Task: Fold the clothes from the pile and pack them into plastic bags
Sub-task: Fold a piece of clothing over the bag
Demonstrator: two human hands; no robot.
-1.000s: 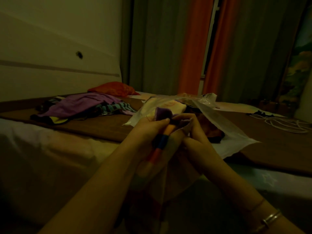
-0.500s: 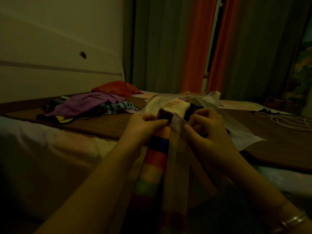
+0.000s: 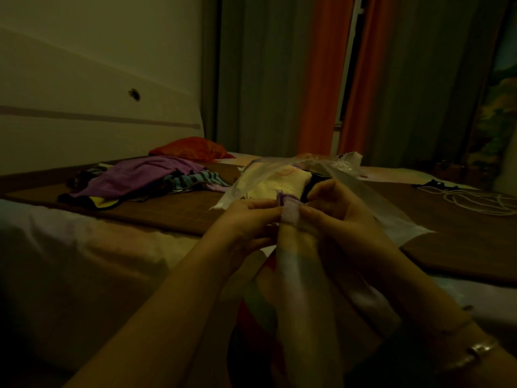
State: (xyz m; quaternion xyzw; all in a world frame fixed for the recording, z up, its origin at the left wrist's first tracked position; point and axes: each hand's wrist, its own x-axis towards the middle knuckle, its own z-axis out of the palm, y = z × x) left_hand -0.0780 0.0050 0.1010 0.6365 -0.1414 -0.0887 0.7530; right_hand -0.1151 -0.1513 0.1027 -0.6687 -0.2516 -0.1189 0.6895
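Your left hand (image 3: pixel 246 219) pinches the top edge of the striped garment (image 3: pixel 293 275) between thumb and fingers, and your right hand (image 3: pixel 333 211) pinches the same edge just beside it; the cloth hangs from there down toward you, in front of the bed's near edge. To fold it well, I would draw the two pinches apart until that edge is taut and level, so the length drops straight before you double it over. The dim light blurs the stripes, so go by feel of the hem.

Far left on the brown mat (image 3: pixel 181 211) lies the pile of clothes (image 3: pixel 145 180), a purple piece on top. Just behind your hands sits the plastic bag (image 3: pixel 268 180) already holding folded clothes, its loose flap trailing right. It crowds your laying space. White cords (image 3: pixel 475 200) lie far right.
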